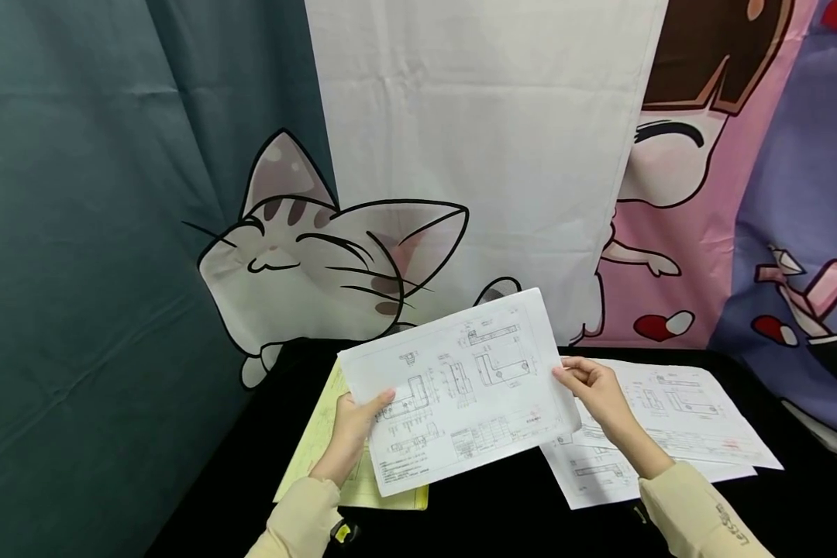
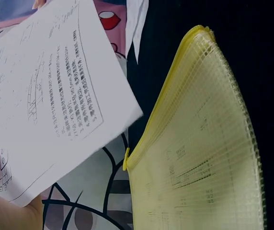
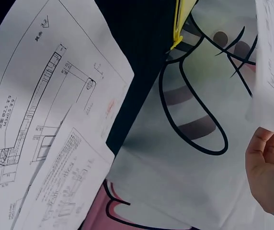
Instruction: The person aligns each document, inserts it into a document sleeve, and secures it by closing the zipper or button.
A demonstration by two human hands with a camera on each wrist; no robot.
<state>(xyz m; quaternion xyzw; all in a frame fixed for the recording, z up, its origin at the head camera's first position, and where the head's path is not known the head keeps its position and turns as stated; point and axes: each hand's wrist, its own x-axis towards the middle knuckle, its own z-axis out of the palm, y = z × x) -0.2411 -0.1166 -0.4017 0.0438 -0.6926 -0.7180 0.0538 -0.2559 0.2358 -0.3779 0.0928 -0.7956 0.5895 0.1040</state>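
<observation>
Both hands hold up a white sheet with technical drawings [image 1: 460, 387], tilted with its right side higher. My left hand [image 1: 354, 430] pinches its lower left part, thumb on the printed face. At the right edge, my right hand [image 1: 596, 391] grips the paper between thumb and fingers. Under and behind the sheet on the left lies a yellow mesh zipper pouch [image 1: 314, 449], with printed paper showing through it in the left wrist view. Other drawing sheets [image 1: 704, 418] lie overlapping on the table beneath the right forearm.
A black cloth covers the table [image 1: 488, 504]. Near the left sleeve sits a small black and yellow object [image 1: 343, 532], partly hidden. Behind the table hangs a curtain [image 1: 488, 116] printed with a cartoon cat and a figure.
</observation>
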